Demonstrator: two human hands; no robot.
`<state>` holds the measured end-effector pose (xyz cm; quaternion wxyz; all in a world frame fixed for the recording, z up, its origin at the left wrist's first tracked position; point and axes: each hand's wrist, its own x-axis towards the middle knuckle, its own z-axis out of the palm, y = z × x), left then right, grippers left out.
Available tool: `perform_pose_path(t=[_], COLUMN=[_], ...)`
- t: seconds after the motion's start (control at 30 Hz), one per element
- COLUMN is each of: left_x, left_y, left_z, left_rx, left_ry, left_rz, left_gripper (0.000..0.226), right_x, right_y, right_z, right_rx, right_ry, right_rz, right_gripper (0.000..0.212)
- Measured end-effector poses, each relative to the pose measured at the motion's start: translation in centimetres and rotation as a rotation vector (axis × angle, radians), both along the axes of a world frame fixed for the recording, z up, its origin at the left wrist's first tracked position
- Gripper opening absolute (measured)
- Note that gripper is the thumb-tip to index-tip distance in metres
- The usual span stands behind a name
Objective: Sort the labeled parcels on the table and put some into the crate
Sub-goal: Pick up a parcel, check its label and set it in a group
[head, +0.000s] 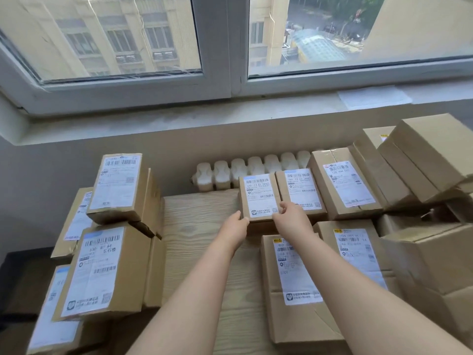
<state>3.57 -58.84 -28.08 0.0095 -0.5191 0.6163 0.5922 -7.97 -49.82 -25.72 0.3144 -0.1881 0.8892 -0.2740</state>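
Note:
A small cardboard parcel (258,197) with a white label stands at the far middle of the wooden table (199,226). My left hand (236,224) grips its near left corner and my right hand (291,213) grips its near right corner. A twin labeled parcel (302,190) sits right beside it. Stacks of labeled parcels (115,190) rise on the left, the nearest being a large box (102,272). More parcels (345,185) lie on the right, including two flat ones (294,278) near me. No crate is in view.
Unlabeled-side boxes (430,160) are piled at the far right. A white radiator (245,172) runs behind the table under the window sill (179,119). A bare strip of tabletop runs down the middle between the stacks.

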Motion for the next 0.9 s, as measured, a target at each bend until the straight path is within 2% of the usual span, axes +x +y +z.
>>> perform_pose_path(t=[0.07, 0.13, 0.17, 0.23, 0.27, 0.3, 0.4, 0.5, 0.63, 0.73, 0.9], left_x=[0.1, 0.4, 0.5, 0.9, 1.1, 1.5, 1.9, 1.9, 2.4, 3.4, 5.7], left_y=[-0.1, -0.4, -0.7, -2.2, -2.3, -2.2, -1.6, -1.8, -1.8, -1.6, 0.8], left_z=[0.2, -0.4, -1.1, -5.0, -5.0, -3.3, -0.2, 0.3, 3.5, 6.5, 10.0], left_rx=[0.029, 0.043, 0.042, 0.02, 0.018, 0.036, 0.073, 0.057, 0.119, 0.131, 0.107], left_ry=[0.017, 0.024, 0.013, -0.008, -0.028, -0.018, 0.019, 0.093, 0.276, 0.384, 0.446], left_rz=[0.057, 0.114, 0.13, 0.167, 0.171, 0.168, 0.141, 0.198, 0.396, 0.469, 0.529], left_gripper=[0.043, 0.046, 0.051, 0.072, 0.081, 0.08, 0.029, 0.027, 0.01, 0.018, 0.012], right_x=[0.2, 0.3, 0.3, 0.2, 0.1, 0.2, 0.4, 0.8, 1.5, 2.3, 4.9], right_y=[-0.4, -0.6, -0.7, -1.2, -1.3, -1.6, -2.1, -2.4, -2.0, -1.0, 1.7], right_z=[-0.4, -0.5, -0.5, -0.7, -0.9, -1.2, -1.6, -0.5, 2.5, 4.9, 8.1], right_rx=[0.009, 0.042, 0.057, 0.075, 0.083, 0.089, 0.068, -0.042, -0.298, -0.444, -0.585], right_ry=[0.015, 0.015, 0.007, -0.025, -0.043, -0.054, -0.062, -0.098, -0.246, -0.254, -0.352], right_rz=[0.017, 0.021, 0.029, 0.046, 0.048, 0.055, 0.072, 0.059, -0.061, -0.125, -0.158], right_gripper=[0.031, 0.007, 0.006, 0.024, 0.029, 0.026, 0.019, 0.032, 0.027, 0.027, 0.054])
